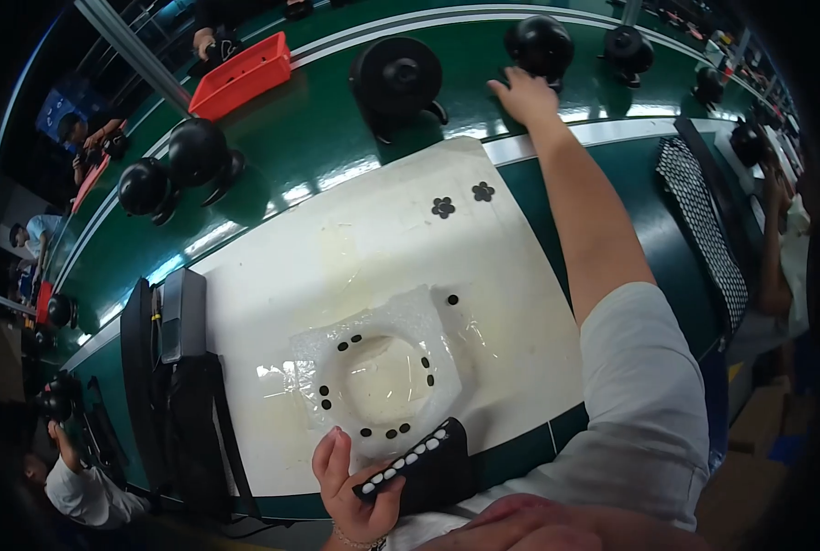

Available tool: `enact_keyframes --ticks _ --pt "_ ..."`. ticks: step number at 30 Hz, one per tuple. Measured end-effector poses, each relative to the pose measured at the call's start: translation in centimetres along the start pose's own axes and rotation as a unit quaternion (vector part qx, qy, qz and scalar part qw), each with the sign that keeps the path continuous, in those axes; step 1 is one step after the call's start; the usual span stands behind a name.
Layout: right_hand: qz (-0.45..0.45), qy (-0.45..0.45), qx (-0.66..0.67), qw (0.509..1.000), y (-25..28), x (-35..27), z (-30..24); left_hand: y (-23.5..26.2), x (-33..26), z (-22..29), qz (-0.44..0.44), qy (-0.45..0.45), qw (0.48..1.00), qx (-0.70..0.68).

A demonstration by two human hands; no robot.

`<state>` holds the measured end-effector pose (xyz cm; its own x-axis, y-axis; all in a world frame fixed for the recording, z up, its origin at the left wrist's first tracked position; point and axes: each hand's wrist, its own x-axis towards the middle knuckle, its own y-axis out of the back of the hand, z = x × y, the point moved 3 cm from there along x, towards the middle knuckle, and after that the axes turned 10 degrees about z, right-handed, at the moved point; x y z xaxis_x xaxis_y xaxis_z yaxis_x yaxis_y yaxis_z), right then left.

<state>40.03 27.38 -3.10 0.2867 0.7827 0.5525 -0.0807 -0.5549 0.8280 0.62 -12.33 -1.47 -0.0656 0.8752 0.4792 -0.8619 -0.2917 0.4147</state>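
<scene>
My left hand [359, 500] is closed around a black strip [415, 459] carrying a row of white oval spots, low in the view near my body. Stretched far forward, my right hand [527, 99] has its fingers apart at the lower side of a round black housing [540, 46] on the green belt; it looks close to or touching it. Between my arms lies a white foam block [442, 354] with a round hollow, and several small black oval pads [325, 404] sit around the hollow's rim. Beside the block is a single black dot-shaped pad [453, 299].
Under the block is a pale board [263, 266] bearing two black flower-shaped pieces [443, 208]. More round black units [396, 78] stand along the green belt [318, 129]. A red bin [242, 75], a grey box [183, 317] and a black-and-white dotted sheet [704, 230] lie around. Other people work nearby.
</scene>
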Motion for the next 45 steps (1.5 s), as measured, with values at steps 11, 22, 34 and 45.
enact_keyframes --ticks 11,22,34,45 --pt "0.301 0.003 0.155 0.941 10.0 -3.1 2.5 0.3 0.7 0.8 0.024 -0.049 0.998 0.010" --pt "-0.281 -0.101 0.765 0.571 24.5 -19.7 -10.6 0.8 0.4 1.6 0.046 -0.079 0.988 -0.124" --pt "-0.200 0.084 0.662 0.718 25.2 -25.9 -11.3 1.4 -0.1 1.4 0.055 -0.022 0.982 -0.180" --pt "-0.177 0.331 0.658 0.653 29.5 -30.0 -11.3 2.3 0.1 4.0 0.068 0.013 0.956 -0.286"
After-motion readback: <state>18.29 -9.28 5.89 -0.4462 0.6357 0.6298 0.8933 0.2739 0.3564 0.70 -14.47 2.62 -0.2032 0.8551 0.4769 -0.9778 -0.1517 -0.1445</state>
